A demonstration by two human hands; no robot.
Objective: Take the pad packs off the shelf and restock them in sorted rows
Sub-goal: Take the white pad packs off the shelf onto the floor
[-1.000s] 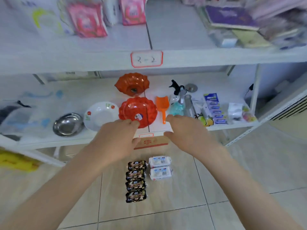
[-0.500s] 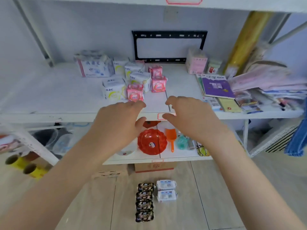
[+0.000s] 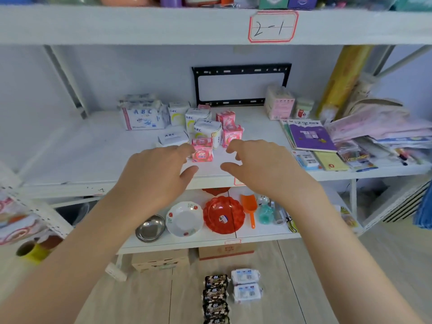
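Shelf: white laminate board (image 3: 93,157) is carrying the clustered packs.
Left hand (image 3: 154,174): hovering spread, empty, fingertips just beside small pink plastic-wrapped pad pack (image 3: 202,152) at front.
Right hand (image 3: 264,169): hovering spread, empty, near its other side.
Technique: likely best cupping both sides, sparing white ABC packs (image 3: 208,130) behind.

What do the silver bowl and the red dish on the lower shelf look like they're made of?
Silver bowl: likely stainless steel, shiny with grey mirror-like reflections. Red dish: probably plastic, glossy, translucent, with a moulded scalloped rim.
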